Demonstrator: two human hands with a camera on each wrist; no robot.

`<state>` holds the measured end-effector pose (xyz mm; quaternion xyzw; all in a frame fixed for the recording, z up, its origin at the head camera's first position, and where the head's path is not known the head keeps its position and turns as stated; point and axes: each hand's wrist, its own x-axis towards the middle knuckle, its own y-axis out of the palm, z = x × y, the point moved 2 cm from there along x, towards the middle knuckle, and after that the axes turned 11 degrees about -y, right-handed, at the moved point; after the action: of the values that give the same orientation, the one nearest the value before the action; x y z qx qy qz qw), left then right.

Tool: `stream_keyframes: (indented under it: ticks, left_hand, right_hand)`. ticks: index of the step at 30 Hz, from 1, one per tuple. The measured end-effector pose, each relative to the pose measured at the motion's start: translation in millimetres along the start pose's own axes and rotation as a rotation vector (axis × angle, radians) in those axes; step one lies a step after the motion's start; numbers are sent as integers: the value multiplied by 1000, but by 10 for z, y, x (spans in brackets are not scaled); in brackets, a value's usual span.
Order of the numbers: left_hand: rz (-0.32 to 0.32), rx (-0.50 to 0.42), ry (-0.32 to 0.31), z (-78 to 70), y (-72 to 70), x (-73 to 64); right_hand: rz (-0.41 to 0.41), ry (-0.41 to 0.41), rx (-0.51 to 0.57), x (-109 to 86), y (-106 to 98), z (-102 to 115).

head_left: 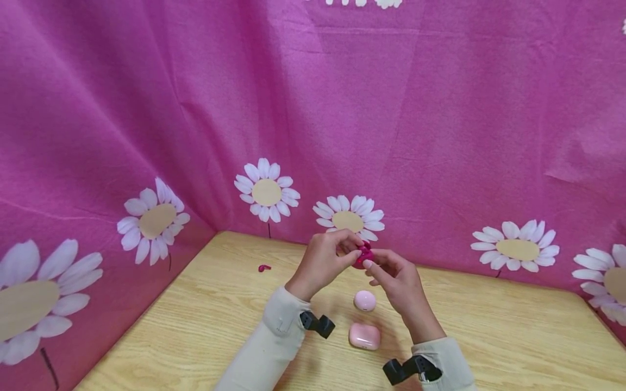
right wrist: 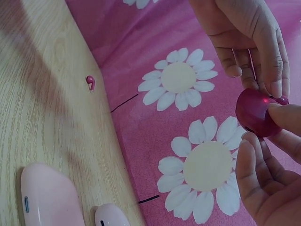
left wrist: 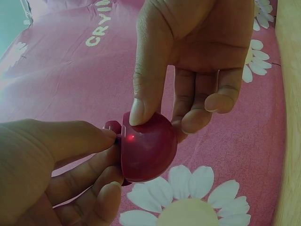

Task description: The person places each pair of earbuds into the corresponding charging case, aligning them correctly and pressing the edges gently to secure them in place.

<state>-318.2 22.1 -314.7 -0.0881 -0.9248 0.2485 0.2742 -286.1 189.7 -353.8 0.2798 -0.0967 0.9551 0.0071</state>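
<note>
A dark magenta earbud case [head_left: 362,257] is held above the table between both hands, with a small red light lit on its shell. My right hand [head_left: 402,279] grips the case, its thumb pressing near the light. On the other side, my left hand [head_left: 323,258] pinches a small magenta piece [left wrist: 113,126] at the case's edge, which looks like an earbud. Fingers hide most of that piece, and I cannot tell how far it sits in the case. A matching magenta earbud [head_left: 264,267] lies alone on the table, left of the hands.
Below the hands, a round pale pink case [head_left: 364,300] and a wider pink case [head_left: 364,336] rest on the wooden table [head_left: 195,326]. A magenta cloth [head_left: 415,136] with white daisies hangs behind and left of the table.
</note>
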Motion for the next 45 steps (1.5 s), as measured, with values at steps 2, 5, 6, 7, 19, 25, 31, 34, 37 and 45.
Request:
stream_keyframes:
  ticks: [2,5,6,7,19,25,31,34,37,45]
  left_hand:
    - [-3,3,4,1,1,1]
    - [-8,11,11,5,4,7]
    - [-8,12,12,5,5,9]
    - [-7,14,11,7,6,9]
    - [3,13,-14,12,7,-13]
    - [-5,16,-8,0,4,-8]
    - [-7,31,-6,-3,3,-4]
    - [-1,35,-24,-4,1,-9]
    - [10,42,-49,-7,1,-18]
    - [2,76,-34,-24,3,-14]
  right_hand:
    - [0,1,-1,2,-3,3]
    - [-2,5,-2,5,-9,9]
    - [-2,6,-2,6,-10,11]
    - [-2,6,-1,5,-11,11]
    - [-3,12,1,-3,-9,-9]
    - [-6,-1,-6,5,-9,-10]
    - [-6,7,-7,5,-8,-7]
    - [-5,7,-7,5,-8,-12]
    - [-6,6,-8,4,-10,-16]
    - [-17,10,-24,6,-11,-12]
